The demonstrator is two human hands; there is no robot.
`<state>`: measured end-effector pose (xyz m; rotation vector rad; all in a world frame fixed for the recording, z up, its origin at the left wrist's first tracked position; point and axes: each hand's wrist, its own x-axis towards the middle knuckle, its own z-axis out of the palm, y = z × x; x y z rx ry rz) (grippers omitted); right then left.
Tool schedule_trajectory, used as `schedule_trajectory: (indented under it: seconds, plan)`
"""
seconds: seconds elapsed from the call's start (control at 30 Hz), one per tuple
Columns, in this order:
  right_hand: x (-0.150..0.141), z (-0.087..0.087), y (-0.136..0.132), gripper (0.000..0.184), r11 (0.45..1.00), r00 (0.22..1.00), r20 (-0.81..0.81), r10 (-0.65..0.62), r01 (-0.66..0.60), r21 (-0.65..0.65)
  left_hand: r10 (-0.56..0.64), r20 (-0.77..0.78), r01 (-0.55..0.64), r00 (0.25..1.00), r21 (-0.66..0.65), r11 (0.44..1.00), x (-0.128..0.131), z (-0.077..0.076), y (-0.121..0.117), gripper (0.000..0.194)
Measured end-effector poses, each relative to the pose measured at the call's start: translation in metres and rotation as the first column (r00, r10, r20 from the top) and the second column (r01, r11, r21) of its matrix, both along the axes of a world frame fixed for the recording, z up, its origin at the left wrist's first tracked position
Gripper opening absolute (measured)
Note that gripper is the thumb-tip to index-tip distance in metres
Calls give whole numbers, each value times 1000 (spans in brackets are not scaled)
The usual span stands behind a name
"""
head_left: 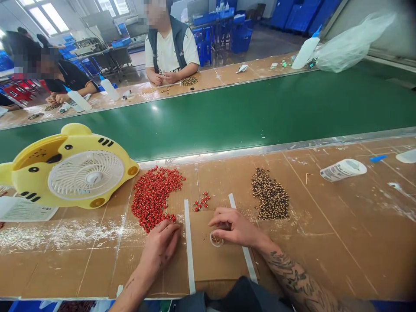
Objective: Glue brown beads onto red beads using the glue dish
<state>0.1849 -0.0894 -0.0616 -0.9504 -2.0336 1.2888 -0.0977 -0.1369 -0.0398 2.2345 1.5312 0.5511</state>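
Note:
My left hand (161, 245) rests at the near edge of a pile of small red pieces (152, 195). Its fingers are curled together, and whatever is between them is hidden. Over a cardboard sheet (208, 264) with white tape strips along its sides, my right hand (238, 227) curves its fingers and thumb around a small clear round cup (216, 242). The thumb overlaps the cup's rim. Several loose red pieces (202, 201) lie just beyond the sheet. To the right of my right hand is a pile of small black-and-gold pieces (269, 195).
A yellow animal-shaped fan (87, 177) lies at the left, by a paper sheet (29, 210). A white tub (344, 170) lies on its side at the right. Across the green belt (227, 117), a person (172, 47) sits near white squeeze bottles (108, 89).

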Motion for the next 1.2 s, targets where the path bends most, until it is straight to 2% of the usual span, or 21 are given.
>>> schedule_trajectory:
  seconds: [0.1, 0.23, 0.33, 0.43, 0.53, 0.6, 0.73, 0.83, 0.97, 1.07, 1.13, 1.2]
  plan:
    - [-4, -1, -1, 13, 1000, 1000, -1, -19, 19, 15, 102, 335, -70, 937, -105, 992, 23, 3, 5, 18]
    - [-1, -1, -2, 19, 999, 1000, -16, -15, 16, 41, 230, 639, -82, 734, -253, 964, 59, -2, 22, 16]
    - [7, 2, -2, 23, 994, 998, 3, 57, -57, 91, 322, 753, -39, 574, -368, 929, 73, -12, 36, 18]
    - [13, 7, -2, 24, 978, 990, 51, 130, -137, 160, 406, 810, 50, 424, -469, 882, 76, -23, 42, 20]
    - [13, 9, -3, 25, 957, 982, 85, 171, -186, 223, 439, 834, 94, 334, -493, 865, 75, -30, 41, 19]
    - [12, 7, -3, 26, 943, 983, 85, 163, -181, 278, 452, 833, 113, 320, -507, 855, 75, -33, 38, 17]
    - [9, 2, -2, 27, 922, 990, 64, 128, -142, 360, 452, 822, 159, 347, -526, 836, 79, -34, 36, 13]
    - [7, 2, -1, 27, 924, 984, 77, 159, -176, 340, 478, 807, 169, 347, -556, 814, 82, -33, 35, 15]
    - [6, 5, 0, 26, 932, 987, 82, 135, -154, 327, 496, 794, 150, 353, -571, 807, 84, -35, 34, 13]
    - [10, 7, 1, 26, 941, 989, 31, 146, -148, 305, 512, 777, 131, 365, -588, 798, 85, -35, 35, 12]
    - [14, 8, 2, 23, 964, 994, -83, 64, -40, 264, 524, 764, 133, 376, -604, 786, 86, -34, 35, 13]
    - [17, 8, 3, 17, 964, 966, -239, -100, 154, 216, 536, 746, 133, 395, -624, 770, 87, -31, 35, 14]
